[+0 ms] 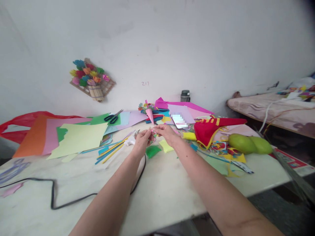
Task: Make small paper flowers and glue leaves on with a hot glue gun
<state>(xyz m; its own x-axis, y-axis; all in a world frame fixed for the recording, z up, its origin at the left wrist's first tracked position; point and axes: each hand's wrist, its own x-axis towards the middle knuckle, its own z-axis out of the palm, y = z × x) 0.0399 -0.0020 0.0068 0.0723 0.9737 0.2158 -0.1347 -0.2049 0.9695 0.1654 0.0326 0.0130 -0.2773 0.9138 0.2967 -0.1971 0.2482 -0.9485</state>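
Observation:
My left hand [142, 141] and my right hand [165, 132] meet over the middle of the table, fingertips pinched together. Between them is a small pink piece [153, 131], perhaps paper; its exact shape is too small to make out. Just left of my left hand lies a white glue gun [130, 141], partly hidden, with a black cord [73, 199] running across the table. Below my fingers rest a green packet [153, 151] and a pale yellow packet [166, 146]. Right behind my hands stands a pink paper cone [149, 115] topped with small colourful flowers.
Coloured paper sheets [78, 139] and black-handled scissors [113, 117] lie at the left, beside blue and yellow strips [110, 152]. A phone [179, 121], red cloth [206, 131], paper scraps [221, 147] and green fruit-like objects [249, 144] lie right. A dark flask [185, 96] stands by the wall.

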